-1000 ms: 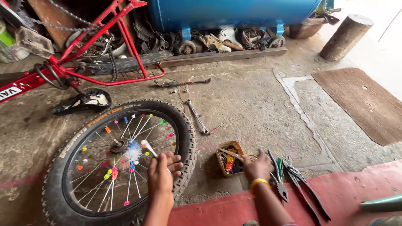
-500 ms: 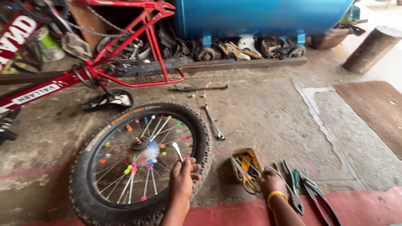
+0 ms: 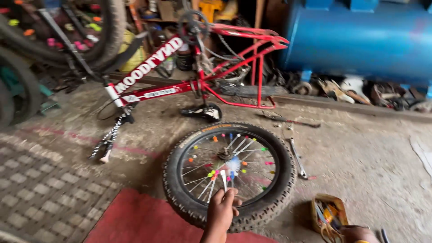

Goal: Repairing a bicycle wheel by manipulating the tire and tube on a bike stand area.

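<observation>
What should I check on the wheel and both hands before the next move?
1. Left hand grips a small white tool over the spokes: ok.
2. Wheel lies flat on the floor: ok.
3. Right hand at the small tool box, at the frame's edge; what it holds: cannot tell.
4. Spanner lies beside the tyre, untouched: ok.
5. Red bicycle frame apart from the wheel: ok.

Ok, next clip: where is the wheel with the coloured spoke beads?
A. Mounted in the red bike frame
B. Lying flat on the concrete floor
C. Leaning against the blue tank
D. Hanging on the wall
B: the wheel lies flat on the concrete floor, in front of the red bike frame, with the left hand over its near rim.
</observation>
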